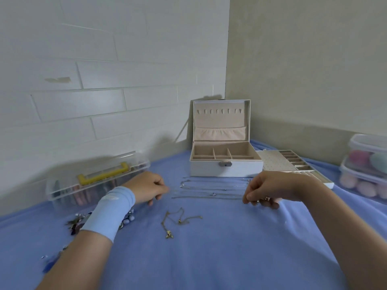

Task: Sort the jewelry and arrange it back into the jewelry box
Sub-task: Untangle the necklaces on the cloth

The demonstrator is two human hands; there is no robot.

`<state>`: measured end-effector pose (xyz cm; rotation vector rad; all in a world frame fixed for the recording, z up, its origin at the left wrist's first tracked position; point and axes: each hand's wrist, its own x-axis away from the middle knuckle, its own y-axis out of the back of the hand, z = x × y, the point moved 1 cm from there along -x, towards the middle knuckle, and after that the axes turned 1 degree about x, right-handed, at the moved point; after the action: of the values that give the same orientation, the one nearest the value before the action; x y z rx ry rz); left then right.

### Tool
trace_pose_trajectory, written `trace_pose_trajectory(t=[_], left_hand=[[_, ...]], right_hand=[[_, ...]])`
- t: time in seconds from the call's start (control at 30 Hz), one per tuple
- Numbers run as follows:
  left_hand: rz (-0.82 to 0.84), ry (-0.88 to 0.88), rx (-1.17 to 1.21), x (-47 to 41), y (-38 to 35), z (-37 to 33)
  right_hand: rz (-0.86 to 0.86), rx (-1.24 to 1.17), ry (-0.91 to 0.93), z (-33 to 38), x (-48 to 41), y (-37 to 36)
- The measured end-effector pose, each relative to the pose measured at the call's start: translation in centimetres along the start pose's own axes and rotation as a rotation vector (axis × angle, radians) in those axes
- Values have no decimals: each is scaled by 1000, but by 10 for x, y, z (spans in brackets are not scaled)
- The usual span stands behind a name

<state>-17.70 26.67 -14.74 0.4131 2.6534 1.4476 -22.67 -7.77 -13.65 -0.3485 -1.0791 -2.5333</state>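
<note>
Plain periwinkle-blue cloth (209,258) throughout. White jewelry box (226,169), lined in pale peach-beige, with a grey metal clasp (225,164). Silver chains (209,194) in thin parallel lines; a gold chain (178,220) with a dark accent. White tray (293,162) with a panel of small dots. Clear case (62,191) with a yellow handle (102,173). Clear containers (366,164) of pink and mint shapes. Sky-blue wristband (109,212). Dark blue and silver trinkets (77,222). White brick-pattern wall (83,80) beside a plain beige wall (303,70).
</note>
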Motion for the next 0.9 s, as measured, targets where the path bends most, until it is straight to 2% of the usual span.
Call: trace_pose_trajectory(t=[0.13, 0.33, 0.53, 0.63, 0.73, 0.83, 0.9], left_hand=[[116, 32, -192, -1, -12, -5], [95, 55, -335, -2, -20, -11], [94, 91, -375, 3, -17, -14], [52, 75, -404, 9, -9, -19], [45, 21, -353, 16, 0, -25], [187, -26, -296, 22, -3, -30], [257, -31, -304, 24, -7, -32]], right_hand=[[-37, 163, -80, 0, 5, -4], [-94, 374, -192, 7, 8, -4], [-124, 498, -208, 14, 8, -4], [-192, 489, -138, 19, 6, -2], [-225, 405, 42, 38, 0, -10], [-121, 289, 236, 69, -6, -34], [-8, 277, 300, 88, -14, -52]])
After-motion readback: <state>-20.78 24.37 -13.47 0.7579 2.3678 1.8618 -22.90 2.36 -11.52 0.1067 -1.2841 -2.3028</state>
